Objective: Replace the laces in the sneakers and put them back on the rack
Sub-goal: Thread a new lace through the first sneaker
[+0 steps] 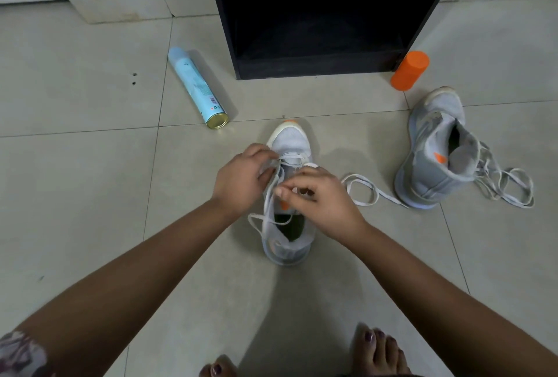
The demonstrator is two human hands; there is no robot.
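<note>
A grey sneaker (289,147) stands on the tiled floor (90,165) in front of the black rack (314,68), well clear of it, with its toe towards the rack's open front. Both hands are on it. The left hand (241,179), fingers curled, holds the white lace (363,203) at the eyelets on the side away from the second sneaker (434,150). The right hand (321,197) pinches the lace between thumb and forefinger above the tongue. The lace's free end loops across the floor towards the second sneaker. That one lies off the rack's right front corner, heel towards the person, with its own loose lace (483,159) spilling beside it. An orange cylinder (410,70) stands at that same corner. A pale blue can (196,87) lies on its side off the rack's left front corner. Bare feet (377,349) show nearest the camera, farthest from the rack.
</note>
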